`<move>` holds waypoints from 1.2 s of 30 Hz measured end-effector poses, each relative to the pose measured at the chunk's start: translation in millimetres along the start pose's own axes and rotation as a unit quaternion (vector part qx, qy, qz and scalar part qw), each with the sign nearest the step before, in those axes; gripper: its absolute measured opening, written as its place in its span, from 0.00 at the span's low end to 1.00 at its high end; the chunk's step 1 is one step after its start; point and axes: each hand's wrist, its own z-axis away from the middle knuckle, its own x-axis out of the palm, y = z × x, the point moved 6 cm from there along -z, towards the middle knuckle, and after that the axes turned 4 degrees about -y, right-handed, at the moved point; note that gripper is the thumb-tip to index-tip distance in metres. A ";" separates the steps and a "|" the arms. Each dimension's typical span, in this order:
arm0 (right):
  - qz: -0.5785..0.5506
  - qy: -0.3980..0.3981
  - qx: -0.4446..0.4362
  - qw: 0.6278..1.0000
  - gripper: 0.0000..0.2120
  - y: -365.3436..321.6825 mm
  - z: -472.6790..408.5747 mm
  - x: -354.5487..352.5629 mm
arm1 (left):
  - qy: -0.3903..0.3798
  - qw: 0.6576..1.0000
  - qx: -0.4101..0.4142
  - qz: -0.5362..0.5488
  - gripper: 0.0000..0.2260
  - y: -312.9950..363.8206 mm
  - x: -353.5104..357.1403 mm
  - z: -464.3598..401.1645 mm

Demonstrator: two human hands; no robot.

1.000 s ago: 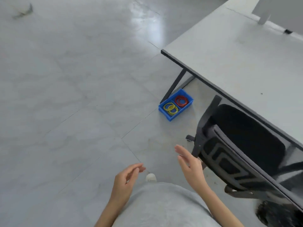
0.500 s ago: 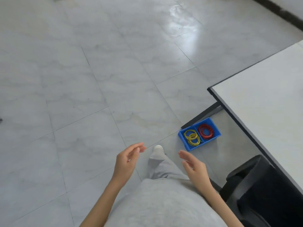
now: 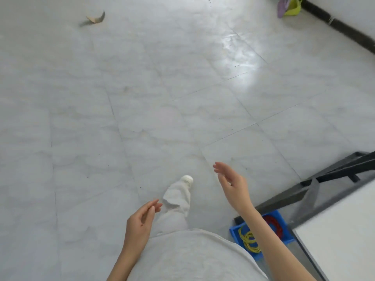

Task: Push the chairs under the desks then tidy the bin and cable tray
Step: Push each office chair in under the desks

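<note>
Both hands hang in the air over a pale tiled floor [image 3: 162, 94] and hold nothing. The left hand [image 3: 140, 222] is low near the middle of the view, palm turned inward, its fingers loosely bent with the tips near the thumb but closed on nothing. The right hand [image 3: 233, 183] is raised higher and further forward, its fingers relaxed and slightly spread, palm facing left. Between the hands a leg [image 3: 178, 201] in light grey cloth steps forward, ending in a white shoe [image 3: 187, 178] on the tiles. The blue tray [image 3: 288, 230] sits on the floor at the lower right, partly hidden behind the right forearm; it has two compartments, with yellow bands [image 3: 248, 240] in the nearer one and red bands [image 3: 274, 224] in the farther one. It lies just beside the dark metal desk frame [image 3: 334, 173], and the white desk top [image 3: 341, 236] fills the lower right corner. Far off at the top left a brown scrap [image 3: 95, 18] lies on the tiles. At the top right, against the dark skirting [image 3: 345, 27], stands something green and purple [image 3: 288, 6], too cut off to identify.
</note>
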 end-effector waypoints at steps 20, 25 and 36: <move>-0.164 0.335 0.218 0.902 0.15 86.4 -284.3 -217.9 | -0.355 0.907 0.179 -0.140 0.13 338.8 322.2 -490.2; -0.137 0.352 0.162 0.912 0.15 75.1 -414.7 -359.6 | -0.353 0.919 0.123 -0.122 0.15 370.8 391.7 -542.8; -0.141 0.410 0.154 0.888 0.15 127.7 -594.4 -577.7 | -0.410 0.887 0.158 -0.144 0.15 495.1 632.1 -696.0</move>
